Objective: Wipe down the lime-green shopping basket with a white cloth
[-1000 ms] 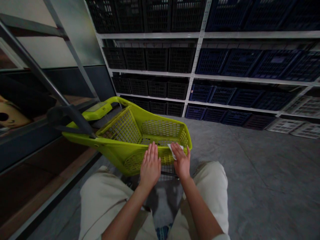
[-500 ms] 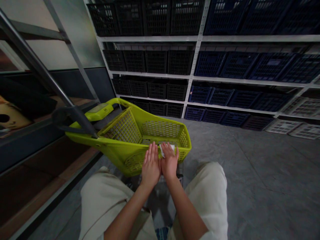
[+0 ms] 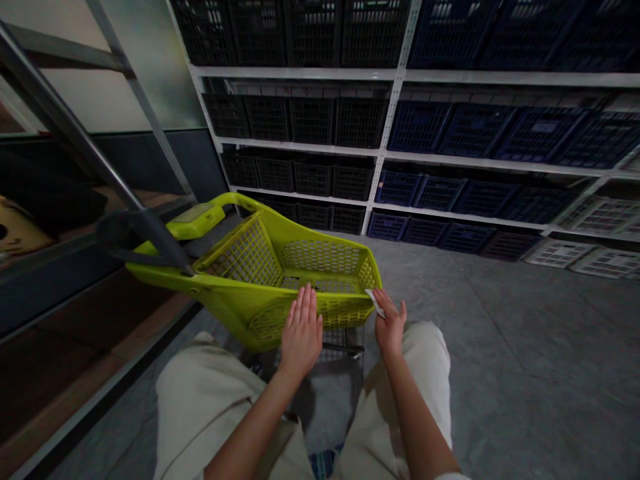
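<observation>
Yellow-green cart (image 3: 225, 301): left hand (image 3: 302, 333) flat against it, right hand (image 3: 390, 328) gripping white cloth (image 3: 375, 303).

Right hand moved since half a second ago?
Yes: against the green cart, the right hand has moved right, from beside the left hand to the cart's near right corner.

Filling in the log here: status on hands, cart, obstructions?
Left hand on green cart, near side. Right hand holds white cloth at cart's corner. No obstruction visible between them.

White shelves (image 3: 300, 73) hold black crates (image 3: 313, 122) and blue crates (image 3: 477, 130) (four rows show) beside a grey floor (image 3: 500, 360); dim light, pale panel (image 3: 165, 87) at left.
</observation>
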`<state>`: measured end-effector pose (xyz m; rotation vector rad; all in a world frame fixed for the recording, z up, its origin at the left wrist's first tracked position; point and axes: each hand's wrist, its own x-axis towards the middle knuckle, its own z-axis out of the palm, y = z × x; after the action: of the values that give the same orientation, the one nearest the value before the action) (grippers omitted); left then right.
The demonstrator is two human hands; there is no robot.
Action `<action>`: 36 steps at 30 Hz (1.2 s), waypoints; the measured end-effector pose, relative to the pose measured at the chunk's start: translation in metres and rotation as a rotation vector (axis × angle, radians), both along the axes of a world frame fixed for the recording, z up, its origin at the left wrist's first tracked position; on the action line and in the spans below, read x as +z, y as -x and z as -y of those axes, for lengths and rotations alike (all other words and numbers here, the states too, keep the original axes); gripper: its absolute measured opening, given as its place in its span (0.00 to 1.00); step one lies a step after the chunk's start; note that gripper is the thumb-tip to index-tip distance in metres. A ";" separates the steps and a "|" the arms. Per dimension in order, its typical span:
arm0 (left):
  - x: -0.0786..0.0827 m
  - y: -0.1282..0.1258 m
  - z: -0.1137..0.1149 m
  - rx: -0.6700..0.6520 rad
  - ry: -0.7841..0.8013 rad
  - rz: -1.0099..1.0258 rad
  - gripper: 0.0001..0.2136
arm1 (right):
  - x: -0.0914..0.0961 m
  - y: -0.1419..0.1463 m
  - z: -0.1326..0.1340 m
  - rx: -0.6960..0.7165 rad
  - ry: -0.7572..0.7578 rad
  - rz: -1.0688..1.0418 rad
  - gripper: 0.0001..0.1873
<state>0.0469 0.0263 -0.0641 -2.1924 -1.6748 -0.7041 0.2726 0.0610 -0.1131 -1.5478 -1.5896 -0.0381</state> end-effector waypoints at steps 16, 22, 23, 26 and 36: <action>-0.002 0.002 0.000 0.034 0.009 0.009 0.33 | 0.040 0.100 0.009 0.266 0.015 0.218 0.42; 0.000 0.003 0.001 0.033 0.010 -0.007 0.32 | 0.009 0.016 0.011 0.042 -0.008 0.146 0.39; 0.000 0.002 0.001 0.034 0.012 -0.008 0.32 | 0.005 0.008 0.010 -0.009 -0.002 0.110 0.37; 0.000 0.001 0.001 0.037 0.013 0.002 0.33 | 0.003 0.012 0.009 -0.135 0.007 0.031 0.35; -0.005 0.008 -0.002 0.027 0.019 -0.024 0.34 | 0.047 0.138 0.006 0.255 0.022 0.109 0.36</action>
<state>0.0386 0.0280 -0.0692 -2.1780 -1.7029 -0.6542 0.1346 0.0549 -0.0658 -1.3685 -1.8685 0.0369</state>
